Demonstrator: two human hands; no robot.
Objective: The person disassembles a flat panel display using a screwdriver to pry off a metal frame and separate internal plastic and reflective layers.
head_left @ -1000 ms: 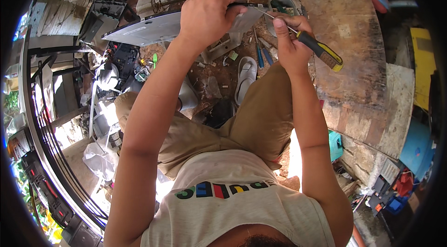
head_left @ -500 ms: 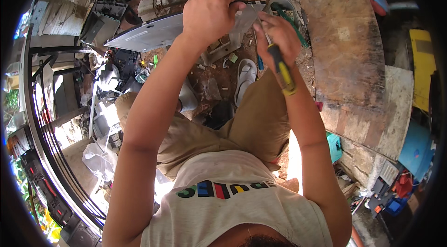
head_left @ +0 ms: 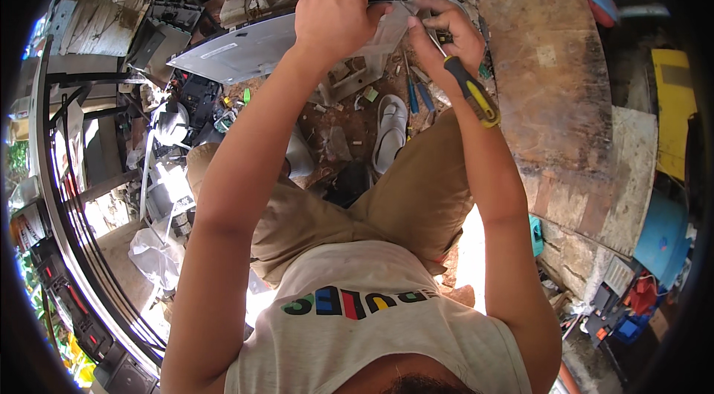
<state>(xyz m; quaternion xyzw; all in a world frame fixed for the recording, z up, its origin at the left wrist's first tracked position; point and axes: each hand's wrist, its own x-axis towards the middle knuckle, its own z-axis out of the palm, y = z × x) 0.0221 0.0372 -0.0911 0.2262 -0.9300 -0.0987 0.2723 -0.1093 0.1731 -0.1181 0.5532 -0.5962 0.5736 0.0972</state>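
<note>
A flat grey panel [head_left: 249, 52] with a dark rim stands tilted on edge beyond my knees. My left hand [head_left: 335, 18] is closed over its upper edge, thumb on the near side. At the panel's right end, my right hand [head_left: 450, 37] holds a screwdriver [head_left: 474, 91] with a black and yellow handle. The handle points back along my forearm, and the shaft runs between the fingers toward the panel. Thumb and forefinger are at the panel's top right corner; whether the tip touches it I cannot tell. Blue-handled pliers [head_left: 419, 93] lie on the ground below.
Wooden boards [head_left: 554, 82] lie to the right, with a blue tub [head_left: 662, 238] past them. Electronic scrap and a black casing [head_left: 199, 97] crowd the left, beside a metal frame [head_left: 56, 163]. My shoe [head_left: 390, 130] rests on dirt scattered with small debris.
My right hand has shifted slightly up and right, and the screwdriver's handle has swung outward. The pliers show more fully. My left hand stays on the panel's edge.
</note>
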